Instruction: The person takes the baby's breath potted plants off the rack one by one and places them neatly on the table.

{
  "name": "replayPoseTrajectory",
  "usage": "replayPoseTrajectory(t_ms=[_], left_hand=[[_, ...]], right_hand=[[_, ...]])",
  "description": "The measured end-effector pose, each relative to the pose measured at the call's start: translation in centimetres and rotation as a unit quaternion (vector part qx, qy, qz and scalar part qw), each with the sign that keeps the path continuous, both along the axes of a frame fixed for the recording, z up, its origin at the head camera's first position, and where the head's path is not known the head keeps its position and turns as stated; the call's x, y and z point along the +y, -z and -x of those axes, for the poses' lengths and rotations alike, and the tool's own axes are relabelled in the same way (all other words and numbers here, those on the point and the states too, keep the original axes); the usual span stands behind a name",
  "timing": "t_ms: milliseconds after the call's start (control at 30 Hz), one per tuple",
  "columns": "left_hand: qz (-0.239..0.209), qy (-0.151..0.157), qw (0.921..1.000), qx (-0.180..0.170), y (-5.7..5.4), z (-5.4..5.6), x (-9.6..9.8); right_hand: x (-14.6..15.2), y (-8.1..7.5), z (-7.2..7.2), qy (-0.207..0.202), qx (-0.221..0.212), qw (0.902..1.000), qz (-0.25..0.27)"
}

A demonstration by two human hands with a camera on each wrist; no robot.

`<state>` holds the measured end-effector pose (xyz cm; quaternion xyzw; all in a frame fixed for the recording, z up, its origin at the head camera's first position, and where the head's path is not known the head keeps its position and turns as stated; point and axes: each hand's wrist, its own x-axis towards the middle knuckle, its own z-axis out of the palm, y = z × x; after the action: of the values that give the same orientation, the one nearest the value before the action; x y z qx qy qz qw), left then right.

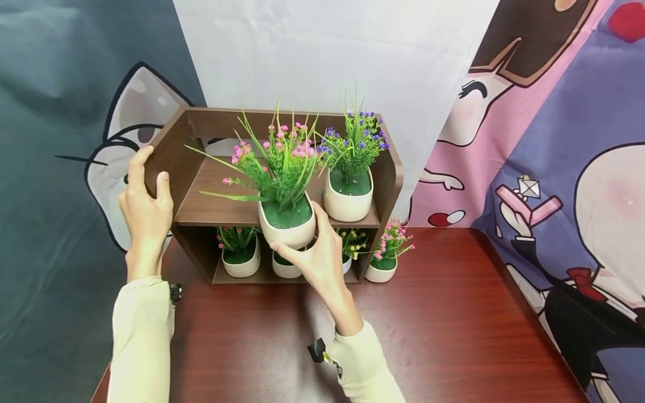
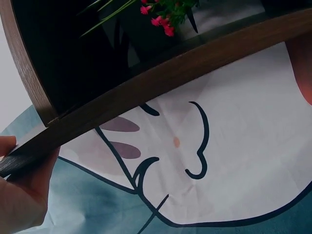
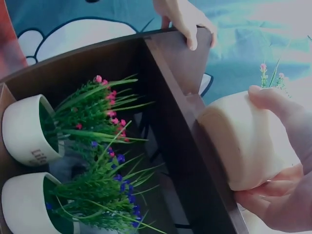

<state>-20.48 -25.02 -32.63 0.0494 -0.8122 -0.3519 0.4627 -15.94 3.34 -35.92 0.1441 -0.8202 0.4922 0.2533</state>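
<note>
White ceramic or plastic, material not confirmed: the pink-flowered pot sits mid-frame in the head view, before the front edge of the upper board of the brown shelf. Right hand grasps it, thumb on one side and fingers on the other; left hand, left of centre, grips the shelf's side panel. Whether the pot touches the board cannot be told. Principal hazard, in this inspector's judgement: the smooth, rounded wall could slide out of a one-handed hold, dropping the pot onto the table or the lower tier. Second hazard: the pot's base could catch the board's edge and tip. Third: its long grass blades lie close to the purple-flowered pot, right of centre, and a sideways swing could knock that one. Should the left hand let go, a bump might shift the shelf. Writing: red lettering on a lower-tier pot, left of the right wrist view, begins "Life"; the remainder is illegible. No brand or label could be read elsewhere.
</note>
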Motion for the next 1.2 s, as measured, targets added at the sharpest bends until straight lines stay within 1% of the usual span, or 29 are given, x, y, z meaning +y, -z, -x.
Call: replayPoseTrajectory(t_ms=[100, 200, 333, 433, 533, 667, 800, 967, 1100, 1200], left_hand=[[0.001, -0.004, 1.0, 0.001, -0.1, 0.1, 0.1], [0.001, -0.008, 1.0, 0.001, 0.0, 0.2, 0.2], [0.003, -0.009, 1.0, 0.002, 0.2, 0.2, 0.4], [0.003, -0.011, 0.9999, 0.005, 0.1, 0.2, 0.4], [0.004, -0.015, 0.9999, 0.005, -0.1, 0.1, 0.2], [0.006, -0.021, 0.9998, 0.003, -0.1, -0.2, 0.0], [0.009, -0.024, 0.9997, 0.005, 0.0, -0.5, 0.0], [0.008, -0.026, 0.9996, 0.006, 0.2, -0.4, 0.3], [0.004, -0.032, 0.9995, 0.005, 0.3, -0.3, 0.4], [0.005, -0.032, 0.9994, 0.009, 0.1, -0.2, 0.4]], right_hand=[[0.4, 0.0, -0.8, -0.003, 0.006, 0.9999, -0.008], [1.0, 0.2, -2.0, -0.002, 0.008, 0.9998, -0.019], [1.9, 0.9, -3.6, -0.002, 0.012, 0.9998, -0.018], [2.2, 2.0, -4.4, 0.0, 0.018, 0.9998, -0.01], [2.2, 3.7, -5.0, 0.002, 0.016, 0.9999, 0.001], [2.6, 6.3, -6.1, 0.003, 0.0, 1.0, -0.004], [3.6, 9.1, -7.6, 0.009, -0.019, 0.9995, -0.023], [5.5, 12.3, -9.4, 0.02, -0.049, 0.9979, -0.037], [7.1, 14.4, -10.1, 0.026, -0.055, 0.9974, -0.04], [8.2, 15.7, -10.4, 0.035, -0.045, 0.9977, -0.036]])
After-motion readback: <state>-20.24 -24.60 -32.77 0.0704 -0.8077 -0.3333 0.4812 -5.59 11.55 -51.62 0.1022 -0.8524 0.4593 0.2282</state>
